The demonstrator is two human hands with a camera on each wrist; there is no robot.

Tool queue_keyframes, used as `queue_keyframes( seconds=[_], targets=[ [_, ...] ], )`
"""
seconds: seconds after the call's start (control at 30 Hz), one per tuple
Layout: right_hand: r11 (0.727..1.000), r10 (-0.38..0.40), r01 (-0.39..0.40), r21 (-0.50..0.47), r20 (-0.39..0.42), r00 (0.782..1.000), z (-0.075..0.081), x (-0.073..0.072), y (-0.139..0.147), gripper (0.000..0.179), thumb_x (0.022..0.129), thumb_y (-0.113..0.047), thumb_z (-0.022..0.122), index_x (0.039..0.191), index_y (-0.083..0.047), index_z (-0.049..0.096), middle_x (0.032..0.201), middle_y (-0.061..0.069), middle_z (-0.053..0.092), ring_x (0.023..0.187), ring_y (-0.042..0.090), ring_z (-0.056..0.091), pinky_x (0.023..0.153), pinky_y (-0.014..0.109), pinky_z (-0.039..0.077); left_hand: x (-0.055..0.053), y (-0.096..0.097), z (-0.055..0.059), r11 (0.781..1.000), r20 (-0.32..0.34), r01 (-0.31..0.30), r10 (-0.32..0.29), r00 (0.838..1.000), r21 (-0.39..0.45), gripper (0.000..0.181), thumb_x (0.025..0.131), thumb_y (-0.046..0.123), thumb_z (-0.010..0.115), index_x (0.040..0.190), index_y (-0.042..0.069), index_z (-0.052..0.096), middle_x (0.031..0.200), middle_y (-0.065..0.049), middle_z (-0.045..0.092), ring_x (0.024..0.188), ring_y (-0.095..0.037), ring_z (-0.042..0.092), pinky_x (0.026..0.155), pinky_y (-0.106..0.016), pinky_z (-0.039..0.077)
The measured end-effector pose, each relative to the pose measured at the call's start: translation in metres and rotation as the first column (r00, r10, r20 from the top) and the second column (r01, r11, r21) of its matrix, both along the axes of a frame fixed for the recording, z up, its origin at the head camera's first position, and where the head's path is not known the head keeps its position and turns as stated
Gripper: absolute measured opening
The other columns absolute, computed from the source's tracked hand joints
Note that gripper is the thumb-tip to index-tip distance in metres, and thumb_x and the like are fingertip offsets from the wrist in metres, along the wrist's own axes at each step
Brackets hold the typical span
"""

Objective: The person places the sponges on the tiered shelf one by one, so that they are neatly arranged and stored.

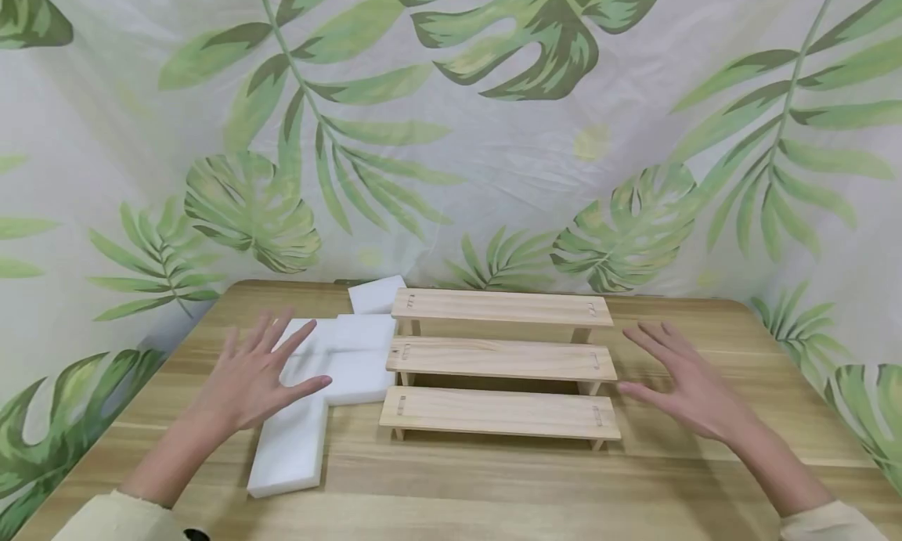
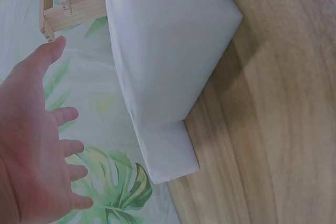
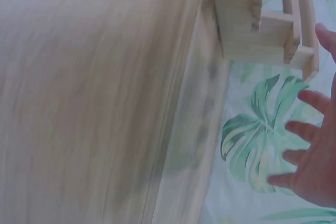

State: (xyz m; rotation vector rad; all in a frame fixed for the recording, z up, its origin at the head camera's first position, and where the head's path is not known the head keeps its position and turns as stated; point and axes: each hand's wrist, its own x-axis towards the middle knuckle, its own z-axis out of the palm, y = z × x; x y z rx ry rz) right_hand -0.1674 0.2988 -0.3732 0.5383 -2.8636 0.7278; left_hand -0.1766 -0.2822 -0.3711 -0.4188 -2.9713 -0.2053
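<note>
A three-tier wooden step shelf (image 1: 500,361) stands on the table, its pale planks rising toward the back. My left hand (image 1: 247,380) hovers over white foam pieces (image 1: 359,373) left of the shelf, fingers spread and holding nothing. On the other side, my right hand (image 1: 687,384) is held apart from the shelf's right end, its fingers extended and gripping nothing. In the left wrist view the foam block (image 2: 168,40) fills the middle, beside the left hand (image 2: 31,145). The right wrist view shows the shelf's stepped side (image 3: 262,30) near the right hand (image 3: 315,145).
The wooden table (image 1: 507,486) carries the shelf and foam. One foam piece (image 1: 377,294) lies at the back, by the shelf's top left corner. Behind the table hangs a leaf-print curtain (image 1: 493,173).
</note>
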Motion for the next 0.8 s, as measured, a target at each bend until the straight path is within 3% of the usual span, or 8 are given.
queue_keyframes(
  seconds=[0.17, 0.3, 0.47, 0.67, 0.8],
  targets=[
    [0.987, 0.069, -0.065, -0.147, 0.022, 0.997, 0.002, -0.001, -0.011, 0.066, 0.096, -0.031, 0.075, 0.152, -0.007, 0.05, 0.154, 0.023, 0.049, 0.142, 0.05, 0.04, 0.105, 0.073, 0.035, -0.001, -0.002, -0.002, 0.997, -0.014, 0.058, -0.057, 0.998, 0.057, 0.086, 0.092, 0.061, 0.066, 0.155, 0.007, 0.045, 0.159, -0.03, 0.037, 0.146, -0.056, 0.029, 0.112, -0.075, 0.022],
    [0.978, 0.113, -0.113, -0.177, -0.01, 0.994, -0.001, -0.005, -0.017, 0.052, 0.097, -0.023, 0.074, 0.143, -0.004, 0.059, 0.144, 0.017, 0.061, 0.134, 0.041, 0.053, 0.1, 0.062, 0.047, -0.002, -0.006, -0.004, 0.992, -0.047, 0.096, -0.092, 0.995, 0.083, 0.08, 0.09, 0.053, 0.073, 0.149, 0.003, 0.052, 0.148, -0.031, 0.049, 0.136, -0.058, 0.042, 0.105, -0.074, 0.034],
    [0.972, 0.142, -0.142, -0.185, -0.014, 0.99, -0.003, -0.011, -0.02, 0.046, 0.096, -0.02, 0.075, 0.137, -0.003, 0.065, 0.137, 0.014, 0.066, 0.127, 0.038, 0.059, 0.094, 0.056, 0.053, -0.005, -0.012, -0.008, 0.981, -0.074, 0.136, -0.126, 0.989, 0.139, 0.069, 0.088, 0.041, 0.079, 0.139, -0.002, 0.06, 0.138, -0.031, 0.058, 0.127, -0.055, 0.053, 0.099, -0.07, 0.043],
    [0.968, 0.156, -0.154, -0.197, -0.004, 0.988, -0.005, -0.014, -0.02, 0.046, 0.095, -0.017, 0.077, 0.135, 0.001, 0.065, 0.135, 0.016, 0.068, 0.125, 0.038, 0.061, 0.092, 0.052, 0.055, -0.015, -0.023, -0.015, 0.947, -0.064, 0.156, -0.144, 0.988, 0.281, 0.059, 0.088, 0.025, 0.083, 0.133, -0.008, 0.061, 0.134, -0.033, 0.059, 0.128, -0.058, 0.05, 0.1, -0.07, 0.042],
    [0.958, 0.181, -0.169, -0.232, 0.031, 0.983, -0.004, -0.017, -0.02, 0.047, 0.095, -0.017, 0.076, 0.136, 0.003, 0.063, 0.134, 0.019, 0.067, 0.122, 0.041, 0.063, 0.09, 0.049, 0.057, -0.026, -0.035, -0.018, 0.927, 0.005, 0.131, -0.141, 0.99, 0.351, 0.058, 0.092, 0.023, 0.079, 0.134, -0.011, 0.059, 0.137, -0.036, 0.056, 0.132, -0.06, 0.045, 0.102, -0.071, 0.039]
  ],
)
